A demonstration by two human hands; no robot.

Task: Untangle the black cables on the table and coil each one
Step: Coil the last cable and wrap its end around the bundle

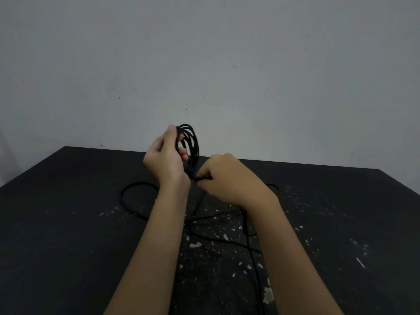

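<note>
Grey wall (204,53) is filling the upper half of the view, and a dark table (68,223), flecked with pale paint chips (195,244), is stretching out beneath your arms. At the left of the tangle, a slack loop (139,183) of black cable is lying flat on the table and curving back under your left forearm.

Your left hand (164,155) is raised above the table and gripping the coil (192,142), fingers and thumb curled round one side of the bundled turns so that the ring is standing upright. Holding it that way is probably stopping the turns from slipping apart while more is added.

Just right of it and lower, your right hand (223,176) is pinching a strand at the foot of the coil, fingers curled tight on it, and the two hands are nearly touching. I am judging that you are either guiding in the next turn or securing the end; the pinch point is too dark to tell.

Further right, loose cable (252,255) is crossing itself on the table and running down between your forearms toward the near edge, so uncoiled length is waiting there. Whether it is one cable or several, I cannot tell.
</note>
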